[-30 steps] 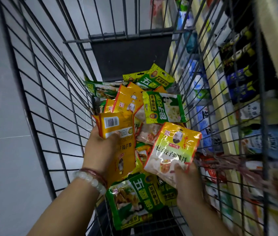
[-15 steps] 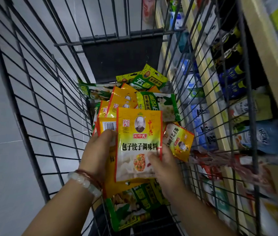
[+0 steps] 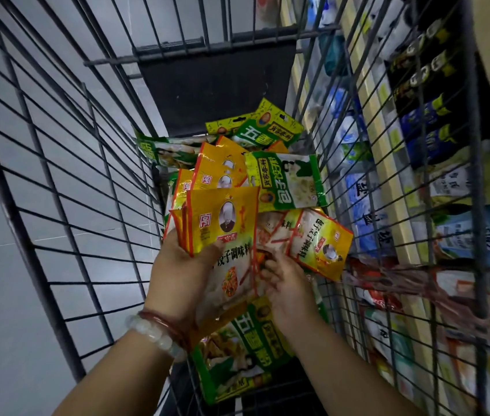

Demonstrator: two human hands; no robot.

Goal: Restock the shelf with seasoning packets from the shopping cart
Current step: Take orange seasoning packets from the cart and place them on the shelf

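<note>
Head view. Since half a second ago the yellow packet that the right hand was pressing onto the front of the bundle has been handed over. It now sits as the front sheet of the yellow stack in the left hand, whose thumb is clamped across its face with the fingers curled behind. The right hand has let go and dropped lower at centre frame. Its fingers are bent into the pile beside a loose yellow packet that lies tilted just right of the stack; whether they already pinch anything I cannot tell. My reading is that gathering goes on, one more packet collected, and nothing has gone to the shelf yet.

The remaining seasoning packets lie heaped in the shopping cart, from centre to lower centre of the frame. They include a green packet above the stack and another green packet under the wrists. The shelf runs down the right side behind the cart's wire wall, its goods blurred.

Writing: the front yellow packet shows a portrait, a red square seal and the characters 饺子调味料, partly covered by the thumb. The upper green packet reads 包子饺子 in large characters. The lower green one shows a large 五香. A pale bead bracelet circles the left wrist.
</note>
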